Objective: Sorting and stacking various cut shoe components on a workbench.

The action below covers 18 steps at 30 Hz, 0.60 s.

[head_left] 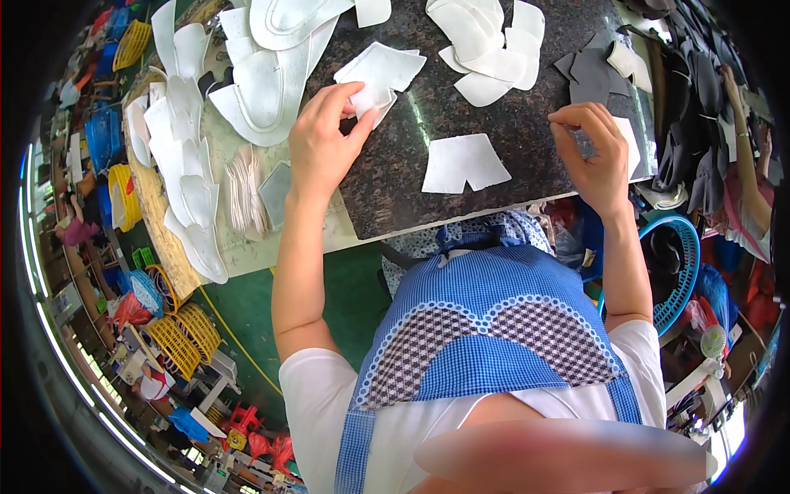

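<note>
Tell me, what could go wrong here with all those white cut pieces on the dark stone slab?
The left hand pinches one piece off a small white stack; a second layer might lift with it. The single white piece lies close to the slab's near edge, so a sweep of a forearm could push it off onto the blue apron. The right hand grips something small at the slab's right side that I cannot make out; it could slip from the fingertips.

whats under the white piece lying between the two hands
The white piece lies flat on the dark speckled slab, bare around its edges. Whether anything lies beneath it cannot be seen. Neither the left hand nor the right hand touches it.
</note>
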### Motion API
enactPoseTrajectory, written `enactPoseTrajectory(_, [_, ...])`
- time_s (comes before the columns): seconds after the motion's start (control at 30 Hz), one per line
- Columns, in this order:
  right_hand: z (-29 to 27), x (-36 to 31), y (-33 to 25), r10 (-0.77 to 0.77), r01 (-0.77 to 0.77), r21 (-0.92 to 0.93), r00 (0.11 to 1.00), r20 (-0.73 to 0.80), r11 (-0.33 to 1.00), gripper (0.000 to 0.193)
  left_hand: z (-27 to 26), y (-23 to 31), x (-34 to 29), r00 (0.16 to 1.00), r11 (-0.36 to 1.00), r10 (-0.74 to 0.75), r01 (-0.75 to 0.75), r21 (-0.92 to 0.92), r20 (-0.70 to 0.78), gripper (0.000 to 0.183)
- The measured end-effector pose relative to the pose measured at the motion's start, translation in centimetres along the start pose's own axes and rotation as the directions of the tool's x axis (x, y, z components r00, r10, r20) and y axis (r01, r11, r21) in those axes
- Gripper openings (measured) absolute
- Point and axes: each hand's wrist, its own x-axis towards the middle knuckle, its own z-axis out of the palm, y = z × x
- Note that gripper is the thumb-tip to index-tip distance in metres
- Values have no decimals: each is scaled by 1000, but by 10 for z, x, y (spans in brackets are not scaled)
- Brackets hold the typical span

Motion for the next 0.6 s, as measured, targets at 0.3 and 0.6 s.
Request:
enactPoseTrajectory(0.3, [-5, -16, -6, 44, -44, 33, 999, -13, 999, 12, 5, -30, 9, 948, 892, -314, 280, -354, -41, 15])
enactPoseTrajectory(0.6, [5, -56, -10, -126, 97, 206, 983, 133, 974, 16, -1, 8, -11, 1000, 999, 2, -1, 41, -17, 36])
